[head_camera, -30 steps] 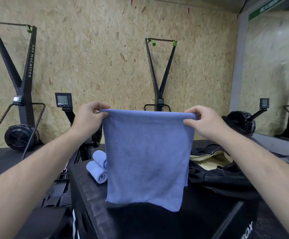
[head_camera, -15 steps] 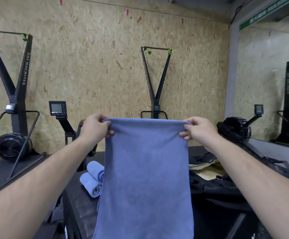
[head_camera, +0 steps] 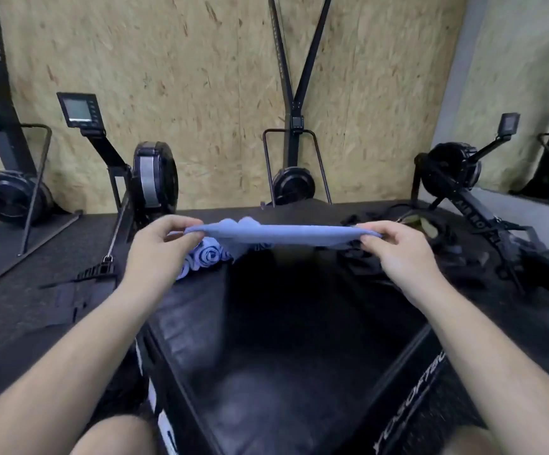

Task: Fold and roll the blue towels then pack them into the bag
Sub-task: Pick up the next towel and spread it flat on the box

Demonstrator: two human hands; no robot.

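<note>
— What does the person hold at this moment?

— A blue towel (head_camera: 276,233). It is stretched nearly flat and is seen almost edge-on, so it looks like a thin blue band between the two hands. The left hand (head_camera: 163,249) takes its left end and the right hand (head_camera: 397,254) takes its right end.

— And the fingers, how do they stand?

— On both hands the fingers (head_camera: 369,239) are closed on the cloth, with the thumb pressing from the side and the edge of the towel pinched between. Neither hand is loose. The picture is a little blurred, so finer detail of the grip cannot be told.

— Where is the towel compared with the fingers?

— It spans the gap from the left fingers to the right fingers, at the same height as them, and it hangs in the air above the black padded box (head_camera: 283,339) that serves as the table. A small bunch of the cloth rises just past the left fingers.

— Is something else blue there?

— Yes, the rolled blue towels (head_camera: 205,256). They lie on the table just beyond and below the left fingers, partly hidden by the left hand and by the stretched towel.

— And the bag?

— The black bag (head_camera: 407,224) lies open beyond the right fingers, at the far right side of the table, with a light lining showing inside. Behind all this, black fitness machines (head_camera: 155,178) stand before a chipboard wall (head_camera: 201,77).
</note>
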